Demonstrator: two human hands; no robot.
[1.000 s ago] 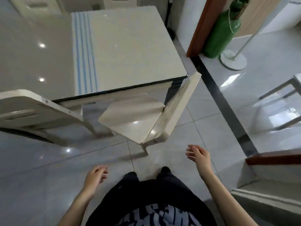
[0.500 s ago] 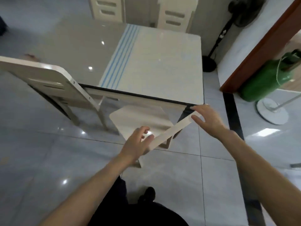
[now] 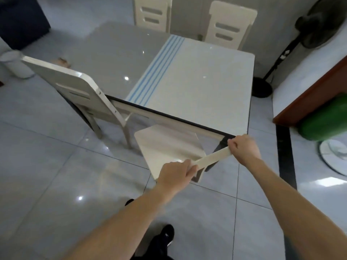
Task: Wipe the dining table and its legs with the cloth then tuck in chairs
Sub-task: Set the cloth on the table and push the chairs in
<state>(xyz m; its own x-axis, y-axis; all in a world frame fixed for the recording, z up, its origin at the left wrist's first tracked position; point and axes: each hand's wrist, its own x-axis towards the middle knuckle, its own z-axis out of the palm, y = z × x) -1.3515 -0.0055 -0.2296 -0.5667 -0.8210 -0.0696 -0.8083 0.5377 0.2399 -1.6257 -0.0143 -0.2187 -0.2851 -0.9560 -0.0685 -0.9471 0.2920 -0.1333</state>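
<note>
Two bare forearms reaching forward from the bottom of the view, a dark shoe [image 3: 167,234] on the grey floor tiles [image 3: 56,194] between them. Left hand [image 3: 175,173] closed around the near end of the backrest top of a cream chair [image 3: 169,145]; fingers wrapped over the edge. Right hand [image 3: 244,148] closed around the far end of the same backrest top, close by the near right corner of the table. Backrest seen edge-on, running as a slanted pale bar from one hand to the other. Seat turned toward the table, its far edge just under the dark table rim, most of it out in the open.

Dining table [image 3: 197,87] straight ahead: glossy top, left half grey, right half off-white, blue stripes between the halves. Small brownish thing [image 3: 62,61] on the far left of the top, too blurred to tell whether cloth or not.

Second chair [image 3: 75,85] at the left along the near side, back close against the table edge. Two more chairs [image 3: 228,25] beyond the far side, backs upright.

Further off: black standing fan [image 3: 277,57] at the right wall, green cylinder [image 3: 326,119] by a red-brown door frame, white bin [image 3: 13,62] at far left.
</note>
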